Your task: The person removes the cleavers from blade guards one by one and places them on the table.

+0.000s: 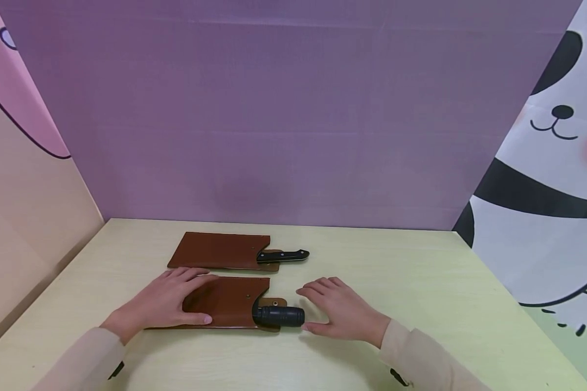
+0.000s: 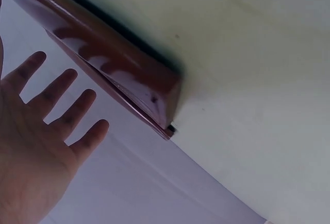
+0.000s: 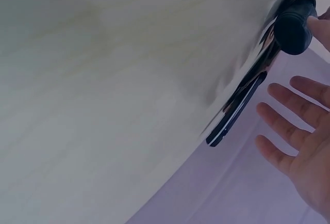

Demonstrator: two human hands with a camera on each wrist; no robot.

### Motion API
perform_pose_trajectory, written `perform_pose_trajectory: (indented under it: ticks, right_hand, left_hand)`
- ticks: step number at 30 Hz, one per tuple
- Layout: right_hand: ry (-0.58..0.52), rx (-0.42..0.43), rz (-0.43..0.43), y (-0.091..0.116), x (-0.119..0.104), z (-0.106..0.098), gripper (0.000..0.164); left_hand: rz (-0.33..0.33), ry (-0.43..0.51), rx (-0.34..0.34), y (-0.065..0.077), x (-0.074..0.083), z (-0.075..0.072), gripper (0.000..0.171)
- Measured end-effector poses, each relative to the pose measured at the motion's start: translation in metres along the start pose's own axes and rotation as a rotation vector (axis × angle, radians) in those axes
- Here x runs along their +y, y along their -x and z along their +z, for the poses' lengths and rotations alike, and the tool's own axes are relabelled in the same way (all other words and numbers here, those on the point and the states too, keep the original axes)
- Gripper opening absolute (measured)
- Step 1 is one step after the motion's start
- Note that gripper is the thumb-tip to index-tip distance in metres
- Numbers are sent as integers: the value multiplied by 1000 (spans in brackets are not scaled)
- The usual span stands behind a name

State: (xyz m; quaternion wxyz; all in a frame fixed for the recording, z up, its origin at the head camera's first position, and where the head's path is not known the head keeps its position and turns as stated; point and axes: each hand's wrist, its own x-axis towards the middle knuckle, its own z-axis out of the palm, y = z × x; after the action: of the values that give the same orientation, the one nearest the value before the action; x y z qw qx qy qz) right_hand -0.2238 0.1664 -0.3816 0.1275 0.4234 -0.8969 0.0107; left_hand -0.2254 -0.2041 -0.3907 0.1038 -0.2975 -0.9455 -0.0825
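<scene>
Nearest me on the table lies a brown leather-look knife sheath (image 1: 230, 301) with a thick round black handle (image 1: 286, 316) protruding from its right end. My left hand (image 1: 178, 297) is spread over the sheath's left part; the left wrist view shows its fingers (image 2: 82, 105) apart and extended beside the brown sheath (image 2: 118, 61). Just right of the black handle is my right hand (image 1: 339, 312), fingers spread and thumb close to the handle's end. Whether the thumb touches it is hard to tell. Both blades are hidden inside their sheaths.
Behind it, a second brown sheath (image 1: 220, 251) lies parallel, holding a knife with a slim riveted black handle (image 1: 288, 256). The pale wooden table (image 1: 420, 282) meets a purple backdrop (image 1: 283, 125) at its far edge. Panels with cartoon pictures stand left and right.
</scene>
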Motion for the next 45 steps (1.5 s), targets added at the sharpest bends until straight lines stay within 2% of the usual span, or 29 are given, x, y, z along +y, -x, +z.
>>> perform_pose_trajectory:
  ticks: [10,19,29,39,45]
  right_hand:
    - [-47,-44,-16,-13,-9,2,54]
    - [-84,-64,-58,-22,-15,5,50]
    - [-101,-119,-84,-29,-20,11,45]
    - [-100,-103,-124,-32,-24,14,38]
    - [-78,-114,-126,-34,-26,14,39]
  left_hand:
    - [-11,77,-77,-7,7,0,84]
    - [-14,139,-150,-8,5,3,89]
    - [17,137,-175,-7,-1,11,98]
    - [24,172,-212,-8,-2,11,102]
    - [36,168,-223,-11,-3,12,104]
